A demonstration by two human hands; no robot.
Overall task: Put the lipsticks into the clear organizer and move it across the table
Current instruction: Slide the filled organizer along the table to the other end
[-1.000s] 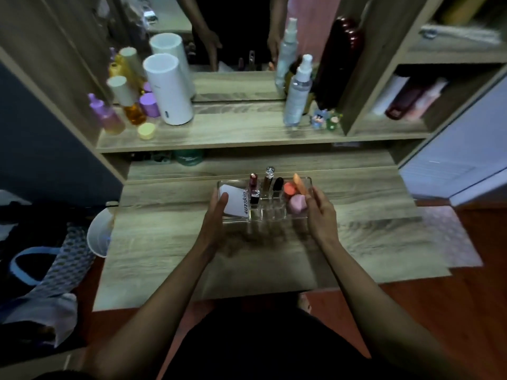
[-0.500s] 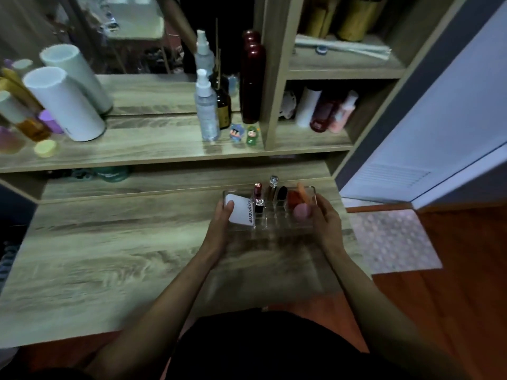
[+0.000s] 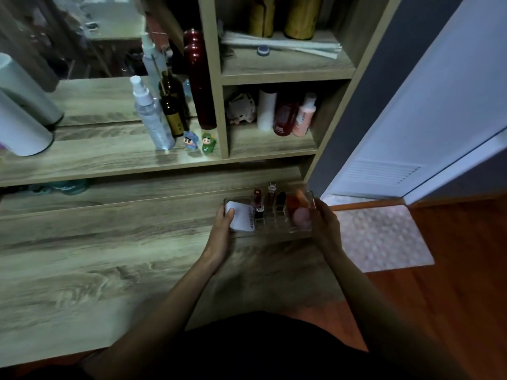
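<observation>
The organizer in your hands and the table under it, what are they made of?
The organizer looks like clear glossy plastic: the lipsticks show through its walls. The table looks like matte wood-grain laminate, perhaps real wood; streaky grey-brown grain.

The table (image 3: 109, 256) is of grey wood grain. At its far right corner is the organizer (image 3: 274, 218); whether it rests on the wood or is lifted a little, I cannot tell. The rest of the top is bare.

Above the table runs a shelf (image 3: 96, 157). On it stand a white cylinder (image 3: 19, 130) at the left, then a clear spray bottle (image 3: 152, 116), a dark brown bottle (image 3: 172, 105) just beside it, a tall red bottle (image 3: 199, 83), and two small figures (image 3: 200, 141) in front.

The side shelf (image 3: 271, 144) to the right holds a white bottle (image 3: 266, 109), a red bottle (image 3: 284, 119) and a pink bottle (image 3: 303, 117), close together.

On the floor (image 3: 452, 270) beside the table lies a pale mat (image 3: 384, 237).
</observation>
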